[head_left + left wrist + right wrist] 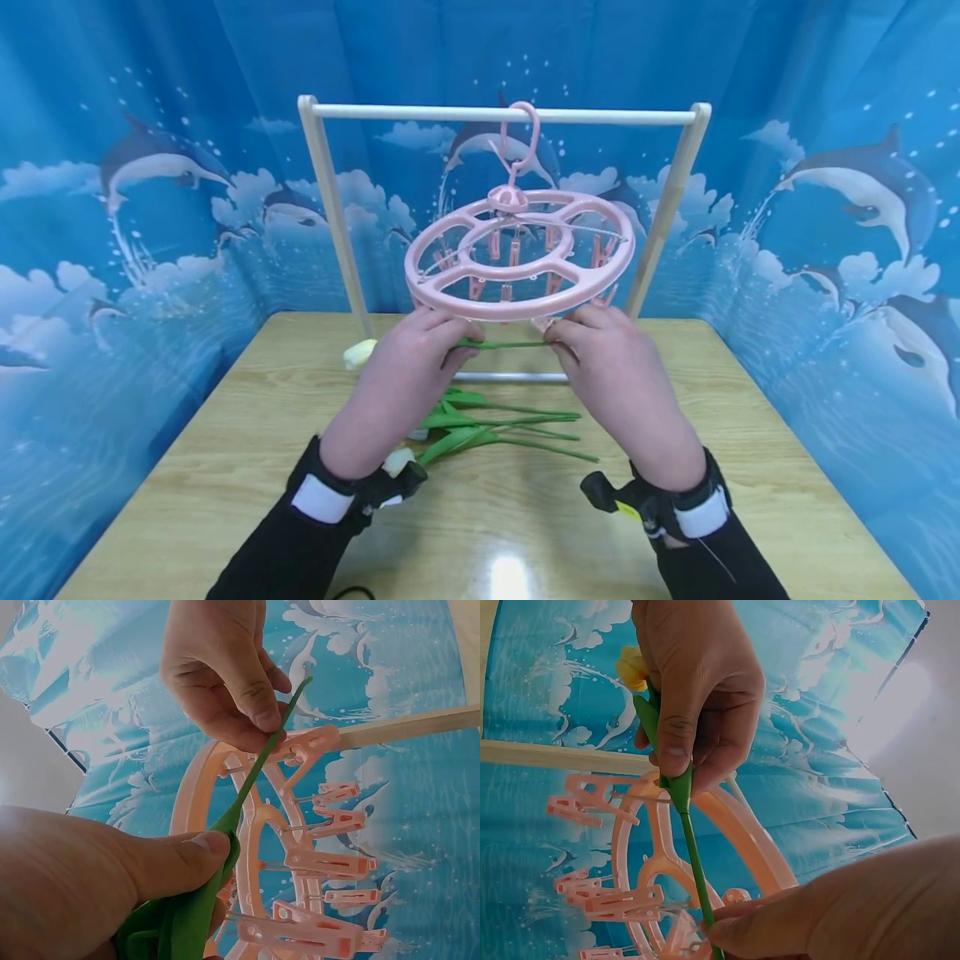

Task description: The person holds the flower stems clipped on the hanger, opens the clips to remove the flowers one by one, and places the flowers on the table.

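Note:
My left hand (423, 354) pinches a pale yellow tulip (360, 354) at its leaves, with the flower sticking out to the left. The green stem runs across to my right hand (611, 362), whose thumb and fingers pinch it near its thin end. Both hands are just under the front rim of a pink round clip hanger (517, 312). Small pink clips (322, 862) dangle from its rings; one is close by my right fingertips. Against the hanger, the tulip stem (694, 855) shows slanted between the hands in the right wrist view.
The hanger hooks over the white bar of a wooden rack (420, 112) standing on the table (750, 500). Below my hands lie several more tulips (457, 437), stems to the right. Blue dolphin curtains (150, 250) surround the table's back and sides.

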Demonstrator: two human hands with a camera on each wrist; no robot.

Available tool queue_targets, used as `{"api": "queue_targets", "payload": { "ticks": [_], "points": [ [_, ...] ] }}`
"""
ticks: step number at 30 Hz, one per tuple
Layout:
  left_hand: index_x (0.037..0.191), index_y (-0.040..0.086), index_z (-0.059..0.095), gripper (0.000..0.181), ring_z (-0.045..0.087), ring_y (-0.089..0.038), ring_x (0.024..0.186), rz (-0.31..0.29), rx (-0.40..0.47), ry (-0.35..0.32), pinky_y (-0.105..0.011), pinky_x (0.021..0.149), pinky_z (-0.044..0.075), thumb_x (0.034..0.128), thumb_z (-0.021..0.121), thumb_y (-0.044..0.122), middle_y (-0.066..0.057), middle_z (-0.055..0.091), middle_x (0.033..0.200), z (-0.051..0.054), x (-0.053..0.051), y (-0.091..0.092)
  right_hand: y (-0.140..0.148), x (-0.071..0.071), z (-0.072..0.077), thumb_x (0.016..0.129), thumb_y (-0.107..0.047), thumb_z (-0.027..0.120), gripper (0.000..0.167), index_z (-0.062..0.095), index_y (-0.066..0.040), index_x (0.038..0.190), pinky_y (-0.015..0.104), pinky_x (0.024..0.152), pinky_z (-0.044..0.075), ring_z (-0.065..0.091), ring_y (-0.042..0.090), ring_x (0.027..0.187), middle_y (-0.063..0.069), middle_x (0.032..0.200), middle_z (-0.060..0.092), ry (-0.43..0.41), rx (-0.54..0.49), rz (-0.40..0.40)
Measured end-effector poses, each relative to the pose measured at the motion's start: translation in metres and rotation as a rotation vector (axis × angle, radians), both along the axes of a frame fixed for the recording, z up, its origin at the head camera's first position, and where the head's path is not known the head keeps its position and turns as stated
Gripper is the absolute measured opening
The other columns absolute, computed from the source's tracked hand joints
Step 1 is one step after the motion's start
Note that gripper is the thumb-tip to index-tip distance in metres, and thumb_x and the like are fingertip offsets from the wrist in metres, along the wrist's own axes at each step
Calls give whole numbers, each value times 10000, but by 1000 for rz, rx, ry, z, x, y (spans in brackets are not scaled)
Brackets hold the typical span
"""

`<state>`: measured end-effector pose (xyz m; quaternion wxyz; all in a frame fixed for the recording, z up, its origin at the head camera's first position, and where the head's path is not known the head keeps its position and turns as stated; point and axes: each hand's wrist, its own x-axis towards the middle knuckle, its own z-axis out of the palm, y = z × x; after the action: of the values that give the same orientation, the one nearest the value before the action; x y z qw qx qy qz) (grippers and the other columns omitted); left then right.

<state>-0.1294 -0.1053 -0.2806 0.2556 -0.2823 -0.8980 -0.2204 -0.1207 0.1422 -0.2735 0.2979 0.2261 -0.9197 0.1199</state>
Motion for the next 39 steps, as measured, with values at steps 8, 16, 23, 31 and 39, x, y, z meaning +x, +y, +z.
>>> {"api": "queue_targets", "payload": {
  "ticks": [8,16,23,31,39],
  "points": [
    [1132,184,792,186,734,-191,1193,-8,3,-26,-394,1058,644,959,852,154,24,791,1213,-2,-3,-1,-2,-1,-3,951,-101,860,110,864,-129,1057,391,744,584,683,285,898,46,1048,829,-27,-8,-15],
    [1125,215,775,158,714,-160,1006,26,-60,-133,-357,935,653,981,836,189,66,780,1090,-7,-6,1,-7,-3,-8,974,-140,845,48,862,-125,1016,409,812,611,699,286,868,48,970,818,-27,34,-41],
    [1107,197,794,142,699,-158,954,52,-98,-139,-340,864,642,975,846,198,61,782,1050,-7,-9,3,-11,-7,-8,992,-134,819,66,850,-134,1050,409,724,614,696,291,826,60,988,814,-110,109,-96],
    [1121,200,780,133,688,-149,922,90,-161,-184,-326,831,641,999,825,224,52,769,1036,-9,-11,6,-14,-12,-13,980,-123,831,65,848,-120,1042,400,632,628,742,263,780,77,929,804,-107,163,-96],
    [1126,200,785,123,711,-156,948,114,-200,-212,-332,849,647,1007,816,213,46,775,1051,-11,-14,8,-18,-15,-18,1017,-103,775,79,847,-121,1042,314,560,534,583,170,615,38,821,745,-153,172,-85]
  ]
}}
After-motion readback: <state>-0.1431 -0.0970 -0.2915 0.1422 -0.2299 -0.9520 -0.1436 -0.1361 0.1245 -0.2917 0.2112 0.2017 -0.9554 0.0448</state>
